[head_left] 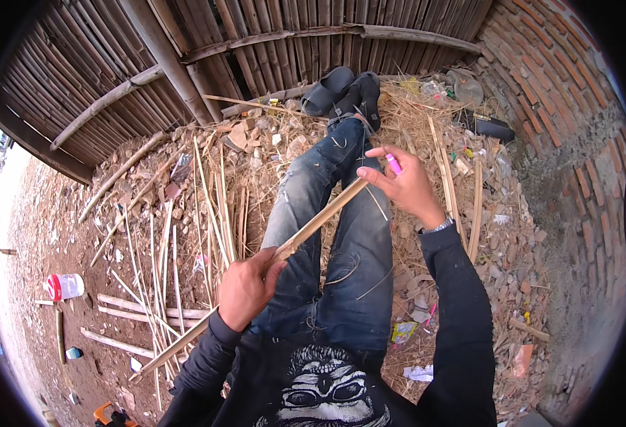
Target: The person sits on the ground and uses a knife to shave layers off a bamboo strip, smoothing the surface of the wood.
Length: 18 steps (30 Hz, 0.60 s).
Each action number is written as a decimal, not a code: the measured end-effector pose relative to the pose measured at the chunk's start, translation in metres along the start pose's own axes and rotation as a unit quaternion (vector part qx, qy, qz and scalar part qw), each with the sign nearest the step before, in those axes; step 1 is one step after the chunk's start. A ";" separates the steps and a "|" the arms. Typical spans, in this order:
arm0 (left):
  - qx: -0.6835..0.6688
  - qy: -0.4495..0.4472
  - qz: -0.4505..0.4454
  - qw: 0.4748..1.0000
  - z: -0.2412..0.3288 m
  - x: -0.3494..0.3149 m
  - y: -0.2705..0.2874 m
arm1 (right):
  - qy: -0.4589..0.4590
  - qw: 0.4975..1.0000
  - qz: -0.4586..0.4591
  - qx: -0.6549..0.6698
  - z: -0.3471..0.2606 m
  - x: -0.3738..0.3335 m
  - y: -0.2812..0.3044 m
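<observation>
Since your legs are stretched out, the head view has the bamboo strip [321, 219] slanting over your jeans [295, 203], probably for steadiness. Left hand's [244, 290] fingers wrap its mid-length; right hand's [411, 186] grasp a small pink object [393, 164] at the far end; can't tell if they pinch the strip too. Loose slats [224, 238] lie left, presumably within reach.

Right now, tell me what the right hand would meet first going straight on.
The right hand points leftward and forward; the first thing in line looks like the jeans, though depth is unclear.
</observation>
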<state>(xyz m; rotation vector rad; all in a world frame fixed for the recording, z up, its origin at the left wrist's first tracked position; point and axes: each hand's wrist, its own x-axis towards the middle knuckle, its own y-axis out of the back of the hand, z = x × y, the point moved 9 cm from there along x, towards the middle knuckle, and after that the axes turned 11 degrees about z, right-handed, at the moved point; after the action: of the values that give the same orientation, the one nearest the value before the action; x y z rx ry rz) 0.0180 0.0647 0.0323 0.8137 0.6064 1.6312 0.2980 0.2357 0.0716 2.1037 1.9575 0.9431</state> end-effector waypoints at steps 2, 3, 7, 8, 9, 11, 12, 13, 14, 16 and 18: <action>0.007 -0.010 -0.002 1.000 0.005 0.001 -0.003 | 0.021 0.996 -0.054 -0.071 -0.008 0.008 -0.016; 0.005 -0.014 -0.003 1.000 0.008 0.001 -0.005 | 0.071 0.994 -0.019 -0.083 -0.012 0.014 -0.016; -0.013 -0.003 0.030 0.999 0.006 0.000 0.003 | 0.097 0.988 0.093 -0.079 -0.003 0.035 0.013; -0.022 0.010 0.031 0.999 0.002 -0.002 0.005 | 0.087 0.982 0.110 -0.128 0.003 0.039 0.022; -0.021 0.010 0.032 0.999 -0.003 -0.005 0.006 | 0.087 0.982 0.110 -0.127 0.006 0.041 0.027; 0.032 -0.007 0.039 0.999 -0.014 -0.010 0.007 | 0.061 0.974 0.153 -0.153 0.017 0.044 0.046; 0.030 -0.007 0.037 0.999 -0.017 -0.010 0.008 | 0.029 0.974 0.156 -0.162 0.026 0.043 0.053; 0.037 0.007 0.031 0.999 -0.022 -0.011 0.007 | 0.028 0.974 0.156 -0.164 0.031 0.041 0.056; 0.043 0.020 0.024 0.999 -0.025 -0.011 0.005 | 0.046 0.967 0.165 -0.187 0.033 0.037 0.059; 0.036 0.017 0.042 0.998 -0.028 -0.012 0.002 | 0.066 0.962 0.165 -0.207 0.025 0.023 0.051; 0.019 0.016 0.065 0.998 -0.025 -0.009 0.001 | 0.020 0.989 0.064 -0.134 0.015 -0.003 0.020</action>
<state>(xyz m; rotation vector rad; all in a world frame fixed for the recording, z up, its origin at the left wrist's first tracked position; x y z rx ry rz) -0.0016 0.0563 0.0156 0.8721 0.6198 1.7583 0.3228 0.2345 0.0681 2.0881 1.6192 1.2062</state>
